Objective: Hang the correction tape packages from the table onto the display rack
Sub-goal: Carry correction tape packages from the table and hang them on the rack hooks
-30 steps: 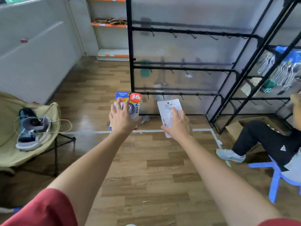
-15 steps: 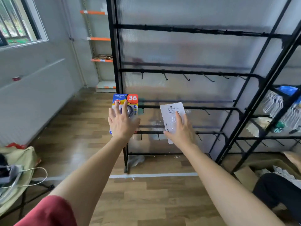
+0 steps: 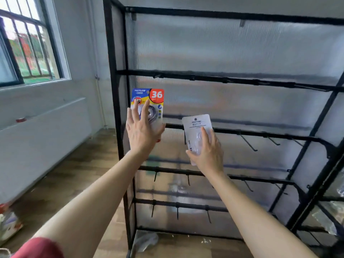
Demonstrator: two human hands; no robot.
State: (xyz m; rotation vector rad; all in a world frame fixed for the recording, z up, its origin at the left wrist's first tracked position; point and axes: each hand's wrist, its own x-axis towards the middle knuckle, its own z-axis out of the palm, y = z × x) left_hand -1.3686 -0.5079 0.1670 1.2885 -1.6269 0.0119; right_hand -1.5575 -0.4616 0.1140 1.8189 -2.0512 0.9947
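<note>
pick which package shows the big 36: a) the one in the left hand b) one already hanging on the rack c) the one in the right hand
a: the left hand holds the colourful package bearing the red 36 badge, while the right hand holds a plain white package.

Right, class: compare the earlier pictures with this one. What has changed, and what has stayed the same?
The view has closed in on the rack, which now fills it. The left hand and right hand have raised their packages toward the hooks. Unchanged: the left grips the colourful package, the right the white package; neither is hung.
</note>
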